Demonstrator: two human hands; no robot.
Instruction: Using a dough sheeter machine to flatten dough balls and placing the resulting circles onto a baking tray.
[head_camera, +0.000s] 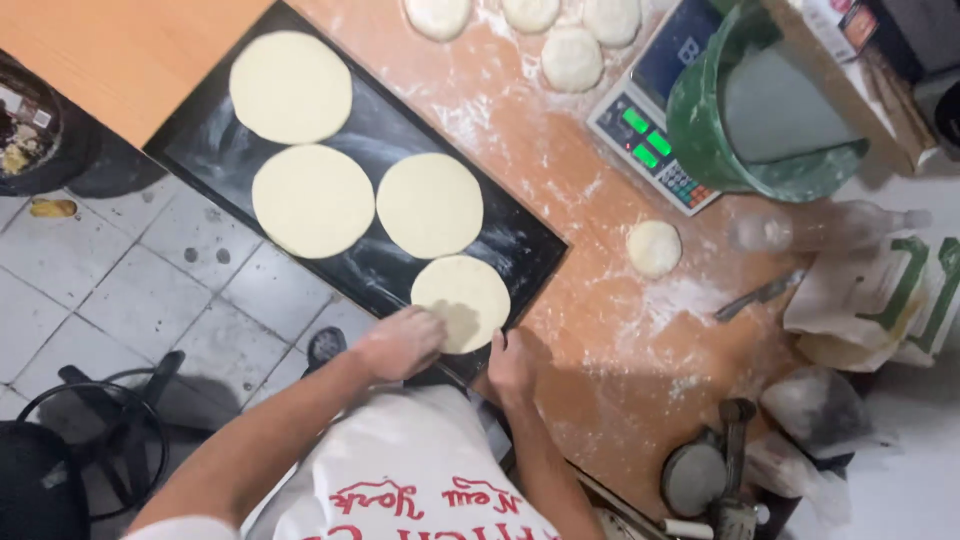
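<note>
bare left hand (398, 343), dusted with flour | bare right hand (510, 366), floured at the fingertips | both forearms uncovered to the elbow | short white sleeve edge at lower left | white cloth apron (420, 470) over the chest, red cursive lettering across the front

Pale cream dough discs (461, 296) on a black tray (200, 150), green bucket (700, 130).
</note>
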